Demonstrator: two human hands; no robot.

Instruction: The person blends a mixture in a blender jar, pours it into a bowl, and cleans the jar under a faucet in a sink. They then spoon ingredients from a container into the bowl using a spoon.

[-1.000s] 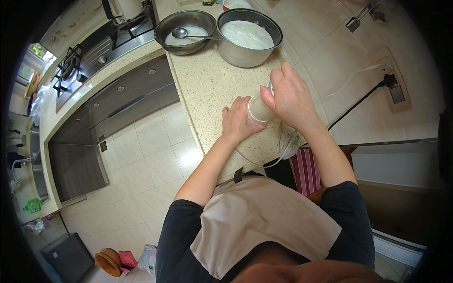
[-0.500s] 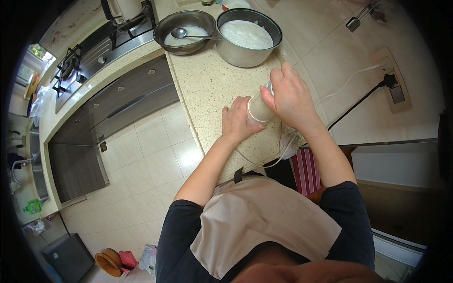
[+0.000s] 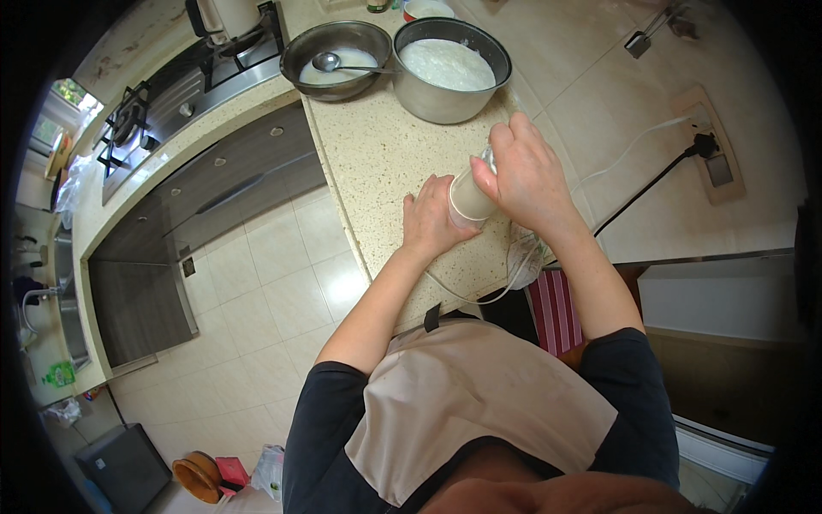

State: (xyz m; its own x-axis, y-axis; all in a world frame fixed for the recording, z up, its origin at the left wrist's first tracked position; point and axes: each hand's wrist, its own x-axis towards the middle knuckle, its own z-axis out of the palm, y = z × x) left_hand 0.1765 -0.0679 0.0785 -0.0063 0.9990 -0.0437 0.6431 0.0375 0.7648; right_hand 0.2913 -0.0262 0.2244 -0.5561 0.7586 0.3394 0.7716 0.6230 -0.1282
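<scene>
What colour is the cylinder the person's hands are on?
Cream, with a paler band low on the cylinder; the head view shows it best.

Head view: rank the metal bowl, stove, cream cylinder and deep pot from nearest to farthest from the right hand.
1. Cream cylinder: gripped by the right hand.
2. Deep pot: beyond the hand, leftward.
3. Metal bowl: left of the pot.
4. Stove: left of the bowl.

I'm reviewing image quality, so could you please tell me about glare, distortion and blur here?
In the head view, glare whitens part of the tiled floor; in the head view, the dark cabinets bow with fisheye distortion; the head view's corners fall to black; in the head view, the left hand and right hand show no obvious blur.
</scene>
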